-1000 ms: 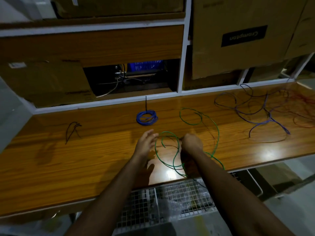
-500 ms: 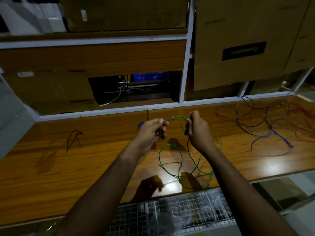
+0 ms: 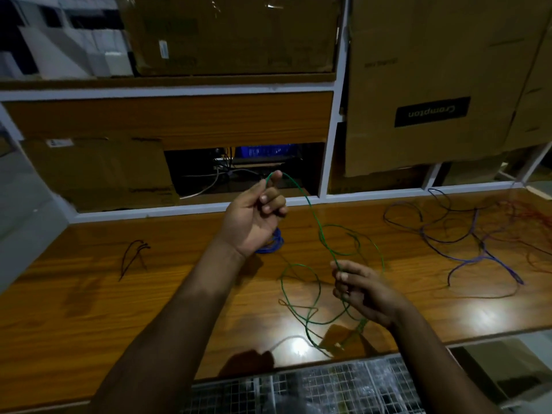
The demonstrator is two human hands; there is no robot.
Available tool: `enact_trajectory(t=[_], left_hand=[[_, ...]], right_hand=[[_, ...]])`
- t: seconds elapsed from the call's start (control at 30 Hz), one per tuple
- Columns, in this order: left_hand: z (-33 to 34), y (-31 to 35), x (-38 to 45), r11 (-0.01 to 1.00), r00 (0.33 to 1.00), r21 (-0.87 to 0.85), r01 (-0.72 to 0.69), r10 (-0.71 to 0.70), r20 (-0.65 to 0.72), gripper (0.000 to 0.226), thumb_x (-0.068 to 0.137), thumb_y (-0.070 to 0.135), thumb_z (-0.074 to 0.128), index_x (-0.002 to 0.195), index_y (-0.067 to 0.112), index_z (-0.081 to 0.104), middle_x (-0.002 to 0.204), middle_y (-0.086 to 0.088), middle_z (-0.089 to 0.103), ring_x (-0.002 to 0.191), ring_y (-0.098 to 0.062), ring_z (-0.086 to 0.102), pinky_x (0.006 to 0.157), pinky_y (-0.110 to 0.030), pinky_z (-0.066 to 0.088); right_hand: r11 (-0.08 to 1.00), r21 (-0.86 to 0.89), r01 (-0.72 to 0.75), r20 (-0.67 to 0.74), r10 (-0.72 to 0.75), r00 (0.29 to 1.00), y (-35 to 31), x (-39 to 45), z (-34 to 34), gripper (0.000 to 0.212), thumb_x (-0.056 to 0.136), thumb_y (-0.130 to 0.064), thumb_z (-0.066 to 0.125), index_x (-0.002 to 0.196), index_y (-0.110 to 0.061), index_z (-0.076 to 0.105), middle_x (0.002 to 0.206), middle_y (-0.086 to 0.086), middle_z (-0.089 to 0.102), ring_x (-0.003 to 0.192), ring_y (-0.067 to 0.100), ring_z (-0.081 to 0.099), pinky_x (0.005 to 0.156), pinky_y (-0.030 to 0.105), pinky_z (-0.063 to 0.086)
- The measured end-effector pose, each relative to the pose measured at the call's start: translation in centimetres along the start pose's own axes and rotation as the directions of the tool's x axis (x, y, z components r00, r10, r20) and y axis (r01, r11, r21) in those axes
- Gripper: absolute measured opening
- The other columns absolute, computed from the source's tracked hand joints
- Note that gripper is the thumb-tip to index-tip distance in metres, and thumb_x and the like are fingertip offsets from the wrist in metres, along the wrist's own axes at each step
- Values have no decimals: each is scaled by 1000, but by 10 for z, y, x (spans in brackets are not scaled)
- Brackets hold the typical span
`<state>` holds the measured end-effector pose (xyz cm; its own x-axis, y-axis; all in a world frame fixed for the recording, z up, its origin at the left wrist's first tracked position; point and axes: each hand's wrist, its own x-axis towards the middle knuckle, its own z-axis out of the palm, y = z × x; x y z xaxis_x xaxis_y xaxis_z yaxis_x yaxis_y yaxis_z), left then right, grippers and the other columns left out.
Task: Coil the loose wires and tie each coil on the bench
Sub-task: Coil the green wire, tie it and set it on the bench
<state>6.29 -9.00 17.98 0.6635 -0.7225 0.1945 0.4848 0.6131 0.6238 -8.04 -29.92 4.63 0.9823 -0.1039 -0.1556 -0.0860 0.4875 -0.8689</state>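
The left hand [image 3: 254,216] is raised above the far middle of the glossy wooden counter [image 3: 74,309], its fingers [image 3: 270,201] curled shut around one end of a thin green insulated wire [image 3: 313,216], which loops over the tip of the forefinger. From there the wire arcs down to the right hand [image 3: 363,291], held lower and nearer, whose fingers are pinched narrowly on the strand. The rest of the green wire lies in loose, untidy loops on the counter between and below the hands, reaching toward the near edge. Just behind the left wrist, a small finished coil of blue wire [image 3: 273,245] rests on the counter, partly hidden by the hand. To the far right lies a tangle of purple and dark wires [image 3: 466,243], with reddish strands at the edge of view, all uncoiled. A few short black ties [image 3: 134,255] lie well apart on the left. The step in hand looks to be the start of coiling the green wire: a first length is drawn out between the hands but no proper coil is formed yet. The next move likely calls for the right hand to bring its stretch of wire up to the left, laying even turns into the left grip while the slack feeds off the counter without snagging on its own loops.
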Motion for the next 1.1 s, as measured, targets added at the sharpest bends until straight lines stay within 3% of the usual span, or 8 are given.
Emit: enact_trajectory(t=[0.17,0.23,0.33,0.5,0.67,0.87,0.97,1.1], left_hand=[[-1,-14,10,974,999,223,32,-24,-41,26,105,16,30,90,13,50,61,5,38,52,-7,32,58,-24,32],[-5,-21,14,947,997,315,60,-44,-59,25,106,16,29,89,13,49,62,4,40,52,-7,34,56,-23,32],[-9,-21,15,909,993,404,102,-71,-92,26,106,16,29,89,12,47,62,4,41,52,-7,35,56,-23,31],[1,-16,10,847,989,510,146,-120,-83,28,107,14,29,87,9,49,66,0,50,55,-7,46,52,-16,42],[19,-12,1,857,981,484,177,-193,-17,26,106,14,33,89,9,53,65,1,51,51,-6,46,54,-20,43],[33,-3,-4,932,965,262,250,-263,17,26,102,18,32,88,8,52,52,8,35,40,-1,27,39,-15,24],[34,-4,-4,937,960,211,278,-281,-17,25,97,23,38,82,9,52,48,9,30,39,-3,24,40,-18,17],[36,-8,-3,938,954,171,300,-300,-28,28,96,29,40,75,13,48,48,9,27,40,-4,21,44,-20,10]], right_hand=[[823,-567,24,-378,-286,881,-2,-4,64,13,95,-8,63,100,3,67,68,14,67,49,20,65,49,33,58],[499,-866,-34,-263,-397,879,-16,-14,95,15,95,-23,64,87,-12,68,61,6,69,41,13,61,43,28,54],[45,-998,33,15,-359,933,-49,-33,133,10,95,-27,60,91,-25,70,75,1,73,67,12,68,68,34,59],[-217,-940,265,331,-381,863,-107,-44,155,35,91,-4,55,116,-22,72,98,2,75,92,16,68,84,30,54],[-93,-965,244,230,-744,628,-128,-13,132,8,94,-16,63,101,-18,66,97,-1,65,84,10,59,67,12,43],[282,-906,316,124,-535,835,-126,0,114,33,104,-36,47,92,-16,71,86,-5,71,75,2,63,64,24,48],[559,-742,370,113,-439,891,-124,-2,112,43,105,-34,44,77,-6,63,65,0,57,46,0,44,47,11,33],[753,-599,273,112,-258,960,-122,1,105,41,103,-42,43,75,-17,58,64,-2,49,51,11,30,48,26,21]])
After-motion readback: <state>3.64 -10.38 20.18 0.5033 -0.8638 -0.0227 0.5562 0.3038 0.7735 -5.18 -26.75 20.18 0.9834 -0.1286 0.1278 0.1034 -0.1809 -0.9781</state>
